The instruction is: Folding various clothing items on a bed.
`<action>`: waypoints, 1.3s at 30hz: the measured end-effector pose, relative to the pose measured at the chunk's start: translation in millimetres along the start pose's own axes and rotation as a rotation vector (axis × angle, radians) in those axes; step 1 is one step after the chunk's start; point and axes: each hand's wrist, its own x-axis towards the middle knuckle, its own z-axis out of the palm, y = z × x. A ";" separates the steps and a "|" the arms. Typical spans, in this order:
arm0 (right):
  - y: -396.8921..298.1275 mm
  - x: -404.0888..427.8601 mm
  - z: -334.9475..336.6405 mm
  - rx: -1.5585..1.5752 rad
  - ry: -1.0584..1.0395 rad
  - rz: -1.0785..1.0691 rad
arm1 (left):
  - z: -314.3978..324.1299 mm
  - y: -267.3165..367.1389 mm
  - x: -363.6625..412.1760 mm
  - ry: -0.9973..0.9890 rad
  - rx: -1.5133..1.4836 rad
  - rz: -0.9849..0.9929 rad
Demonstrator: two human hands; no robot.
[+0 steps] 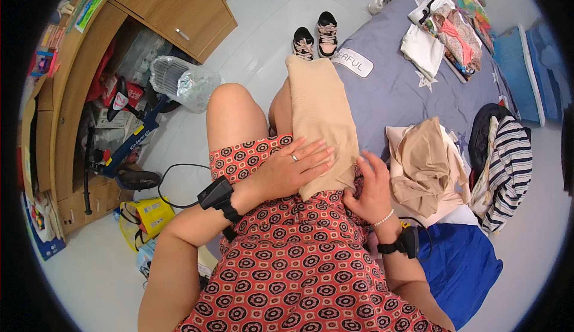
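Note:
A beige ribbed garment [318, 94] lies lengthwise over my right-side thigh, folded into a long strip. My left hand [302, 164], with a ring on one finger, rests flat on its near part, fingers spread. At the garment's near right edge is my right hand [370, 191], its fingers parted and curled; thumb and fingertips touch or nearly touch the cloth. Whether it pinches the edge I cannot tell. Beneath the cloth is my red patterned clothing [296, 251]. Beside my right hand, a crumpled tan garment [421, 166] lies on the bed.
Folded clothes [421, 52] are piled on the grey-blue bed [381, 103]. A striped garment [509, 166] and a blue cloth [466, 264] lie at right. Sneakers [327, 34] stand ahead. Left are a wooden desk [179, 9], a balance bike [139, 134] and a yellow bag [152, 217].

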 end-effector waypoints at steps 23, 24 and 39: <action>-7.7 63.5 12.9 0.218 0.040 0.065 | 13.0 -15.5 -0.7 0.235 -1.436 -0.834; -4.5 63.3 14.9 0.194 0.006 0.172 | 13.4 -15.3 1.0 0.236 -1.436 -0.833; -0.6 62.4 9.2 -0.241 -0.157 -0.333 | 17.7 -33.5 8.3 0.133 -1.542 -0.995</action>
